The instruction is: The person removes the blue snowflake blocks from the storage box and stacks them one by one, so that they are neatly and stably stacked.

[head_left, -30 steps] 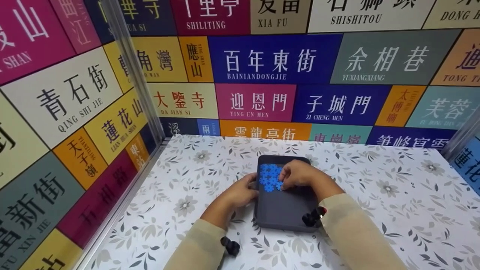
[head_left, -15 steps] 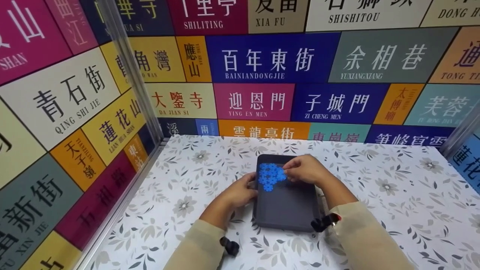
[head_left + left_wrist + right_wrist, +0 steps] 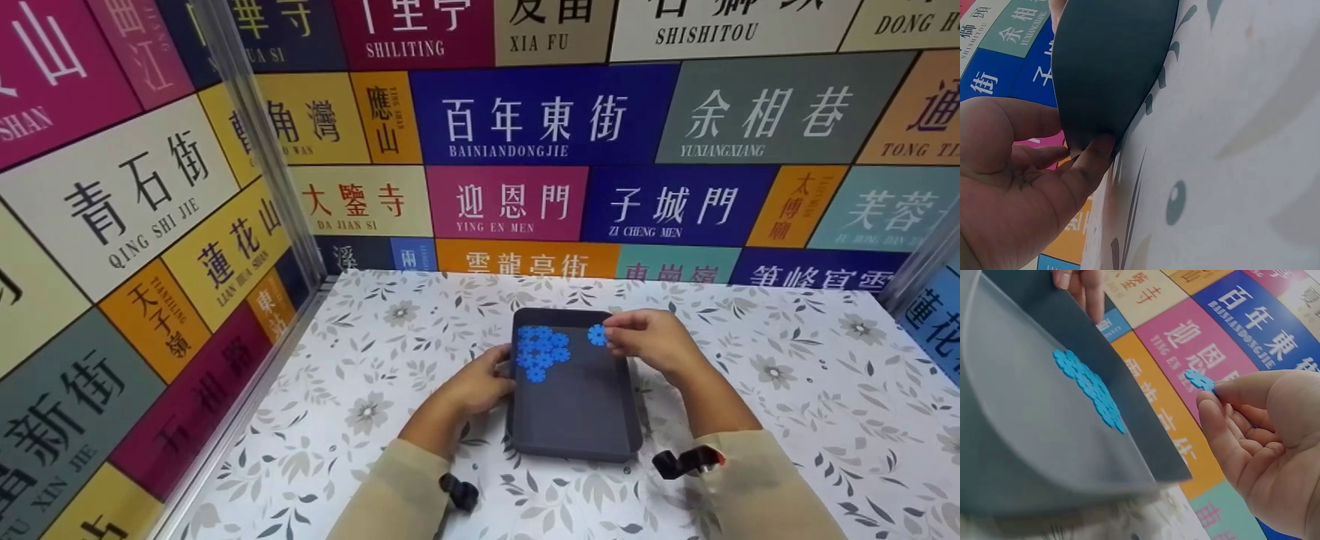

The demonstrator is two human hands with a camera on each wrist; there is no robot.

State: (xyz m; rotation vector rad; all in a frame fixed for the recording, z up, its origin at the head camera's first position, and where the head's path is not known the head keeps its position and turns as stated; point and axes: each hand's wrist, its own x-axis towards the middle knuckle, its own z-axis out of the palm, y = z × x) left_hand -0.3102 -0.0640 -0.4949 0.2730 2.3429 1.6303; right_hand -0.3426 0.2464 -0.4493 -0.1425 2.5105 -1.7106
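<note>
A dark grey rectangular tray [image 3: 577, 412] lies on the table. Inside its far left part sits a cluster of blue plastic snowflake discs [image 3: 538, 351], flat and close together; the right wrist view shows these discs [image 3: 1089, 388] too. Pinched between thumb and fingers of my right hand [image 3: 652, 343] is a single snowflake disc [image 3: 597, 334], raised over the tray's far right corner. In the right wrist view this disc [image 3: 1199, 379] stands clear of the tray. My left hand [image 3: 480, 384] grips the tray's left side, and the left wrist view shows fingers and thumb on its wall [image 3: 1112, 62].
A white table [image 3: 397, 450] with a grey leaf and flower print lies beneath the tray. Walls of colourful panels with Chinese characters [image 3: 540, 112] stand behind and to the left. A small black device [image 3: 459, 491] is strapped at each wrist.
My right hand has lifted a snowflake disc off the cluster and moved right with it, toward the tray's far right corner. The left hand and tray stay in place.
</note>
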